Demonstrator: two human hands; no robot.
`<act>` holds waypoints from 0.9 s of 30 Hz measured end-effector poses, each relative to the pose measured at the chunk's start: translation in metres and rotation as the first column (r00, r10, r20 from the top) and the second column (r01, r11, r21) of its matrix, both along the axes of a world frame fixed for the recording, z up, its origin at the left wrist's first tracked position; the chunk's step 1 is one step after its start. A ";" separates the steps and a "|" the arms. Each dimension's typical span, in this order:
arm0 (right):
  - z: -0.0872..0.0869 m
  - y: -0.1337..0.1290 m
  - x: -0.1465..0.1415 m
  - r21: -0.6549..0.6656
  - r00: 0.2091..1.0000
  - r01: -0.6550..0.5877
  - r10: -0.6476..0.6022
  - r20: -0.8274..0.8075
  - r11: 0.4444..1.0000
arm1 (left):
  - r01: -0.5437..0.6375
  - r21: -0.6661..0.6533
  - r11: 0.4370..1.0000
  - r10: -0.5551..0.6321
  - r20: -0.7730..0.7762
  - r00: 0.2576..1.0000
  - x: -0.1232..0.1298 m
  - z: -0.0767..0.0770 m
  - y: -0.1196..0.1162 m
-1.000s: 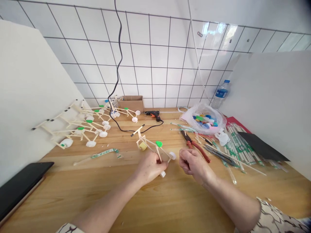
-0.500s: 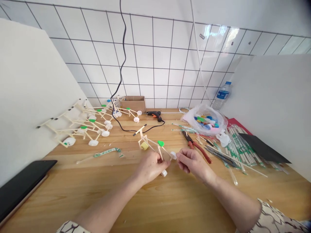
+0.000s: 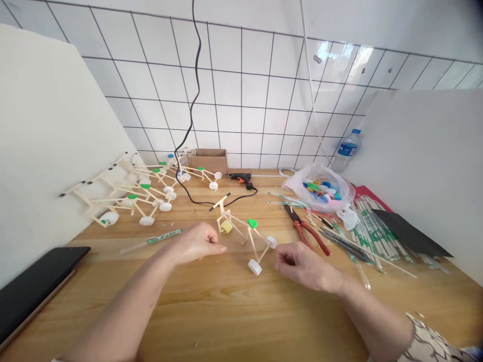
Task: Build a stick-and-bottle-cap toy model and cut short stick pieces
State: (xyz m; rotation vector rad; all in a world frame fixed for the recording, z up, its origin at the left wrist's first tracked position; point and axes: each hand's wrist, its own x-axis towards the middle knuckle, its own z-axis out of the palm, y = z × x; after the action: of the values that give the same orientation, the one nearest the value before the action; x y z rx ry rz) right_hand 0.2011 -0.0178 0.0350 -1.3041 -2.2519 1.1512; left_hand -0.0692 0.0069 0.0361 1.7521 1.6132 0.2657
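Note:
A small tricycle model of pale wooden sticks stands on the table in front of me. It has white bottle-cap wheels, a yellow cap wheel, a green cap seat and black-tipped handlebars. To its left is my left hand, apart from the model, fingers loosely curled and thumb stretched out, nothing visible in it. My right hand hovers just right of the white wheels, loosely curled with a gap between thumb and fingers; I see nothing held there either.
Several similar models stand at the left. A glue gun and cardboard box are behind. To the right lie red-handled pliers, scissors, wrapped sticks and a bag of caps. A black tablet-like slab lies left.
My left hand has let go of the model and moved left. My right hand has drawn slightly away from the white wheel. The model now stands by itself.

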 end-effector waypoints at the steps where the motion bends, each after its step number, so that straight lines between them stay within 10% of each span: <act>1: 0.000 -0.001 0.000 0.037 0.999 -0.038 0.036 0.041 0.999 | -0.015 -0.006 1.000 0.015 -0.015 1.000 -0.005 0.000 0.003; 8: -0.004 -0.006 -0.005 0.232 0.970 -0.201 0.160 0.185 0.952 | -0.115 0.017 0.993 0.116 -0.053 0.992 -0.017 -0.001 0.013; 27: -0.017 -0.016 -0.016 0.236 0.996 -0.077 0.062 0.071 0.969 | -0.155 0.226 0.962 0.130 0.119 0.984 0.005 -0.008 0.014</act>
State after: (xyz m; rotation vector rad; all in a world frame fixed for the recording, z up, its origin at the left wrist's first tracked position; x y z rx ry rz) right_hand 0.1849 -0.0336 0.0175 -1.1905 -2.4107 0.8384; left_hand -0.0640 0.0212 0.0277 1.7636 1.6900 0.6291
